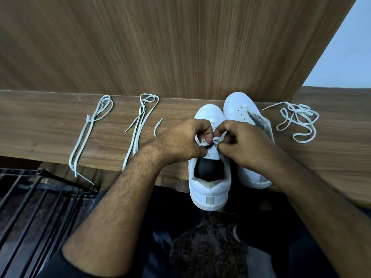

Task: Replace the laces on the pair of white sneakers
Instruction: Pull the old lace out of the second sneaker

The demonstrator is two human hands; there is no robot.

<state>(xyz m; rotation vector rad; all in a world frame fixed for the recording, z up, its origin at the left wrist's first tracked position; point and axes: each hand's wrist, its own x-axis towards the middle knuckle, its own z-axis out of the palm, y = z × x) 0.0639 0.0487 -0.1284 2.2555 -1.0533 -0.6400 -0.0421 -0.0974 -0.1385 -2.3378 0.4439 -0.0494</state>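
Observation:
Two white sneakers stand side by side on a wooden ledge, toes pointing away from me. The near sneaker (pixel 208 185) hangs its heel over the ledge's front edge. My left hand (pixel 180 141) and my right hand (pixel 243 143) meet over its tongue, each pinching the white lace (pixel 215 140) threaded at its eyelets. The far sneaker (pixel 239 109) sits to the right with its tongue pulled open, partly hidden by my right hand. A loose tangled lace (pixel 297 121) lies right of the shoes.
Two long folded laces (pixel 88 127) (pixel 140 121) and a short lace piece (pixel 157 126) lie on the wooden ledge (pixel 40 133) at left. A wood panel (pixel 160 47) rises behind. A black metal rack (pixel 30 207) sits below left. My knees are under the ledge.

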